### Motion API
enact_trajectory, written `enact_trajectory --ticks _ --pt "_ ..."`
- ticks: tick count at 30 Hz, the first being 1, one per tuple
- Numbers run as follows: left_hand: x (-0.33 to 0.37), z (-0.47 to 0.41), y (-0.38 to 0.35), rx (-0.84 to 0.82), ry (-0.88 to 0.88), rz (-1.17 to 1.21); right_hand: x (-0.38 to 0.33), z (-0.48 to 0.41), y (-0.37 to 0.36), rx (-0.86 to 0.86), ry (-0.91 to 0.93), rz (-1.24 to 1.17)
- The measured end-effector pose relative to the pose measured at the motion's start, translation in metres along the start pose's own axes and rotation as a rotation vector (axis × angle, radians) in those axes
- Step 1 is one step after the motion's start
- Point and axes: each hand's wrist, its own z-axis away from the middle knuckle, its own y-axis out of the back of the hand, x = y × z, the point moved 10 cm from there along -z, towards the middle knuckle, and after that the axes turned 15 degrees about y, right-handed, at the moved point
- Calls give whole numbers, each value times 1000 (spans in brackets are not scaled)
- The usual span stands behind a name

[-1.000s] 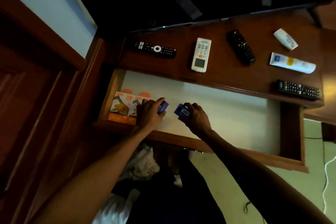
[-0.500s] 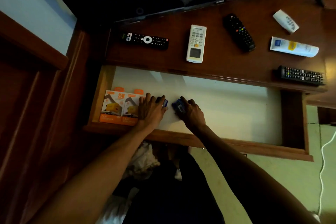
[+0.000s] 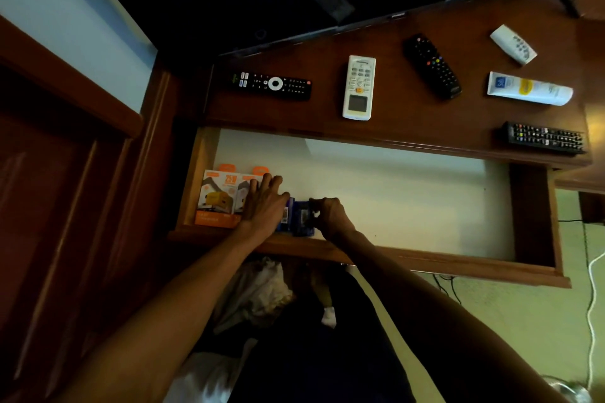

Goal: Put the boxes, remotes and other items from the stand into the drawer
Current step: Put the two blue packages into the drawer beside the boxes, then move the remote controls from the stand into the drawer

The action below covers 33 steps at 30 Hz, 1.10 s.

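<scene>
The open drawer [image 3: 458, 263] has a white floor. Two orange-and-white boxes [image 3: 217, 196] lie flat at its left end. Beside them, by the front wall, two small blue boxes sit side by side, the left one [image 3: 285, 214] and the right one [image 3: 302, 219]. My left hand [image 3: 262, 203] lies flat with fingers spread over the second orange box, its thumb against the left blue box. My right hand [image 3: 330, 216] is curled around the right blue box. On the wooden stand [image 3: 393, 42] lie a black remote [image 3: 271, 85], a white remote [image 3: 358, 87] and another black remote [image 3: 432, 65].
Further right on the stand are a small white remote [image 3: 513, 44], a white tube [image 3: 528, 88] and a black remote [image 3: 545, 137] near the front edge. A dark screen stands behind. A white cable [image 3: 591, 304] lies on the floor at right. Wood panelling rises on the left.
Both hands lowered the blue boxes onto the drawer floor and slid them toward the front wall, next to the orange boxes. My left hand flattened out; the right still grips its box.
</scene>
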Motion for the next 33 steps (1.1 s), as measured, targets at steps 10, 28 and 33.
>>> enact_trajectory --ticks 10,28,33 --pt "4 6 4 -15 -64 -19 8 -8 0 -66 -55 186" --pt "-53 -74 197 353 38 667 -57 -22 242 200 7 239" --pt "-37 -122 195 188 34 419 -38 -35 277 244 -16 237"
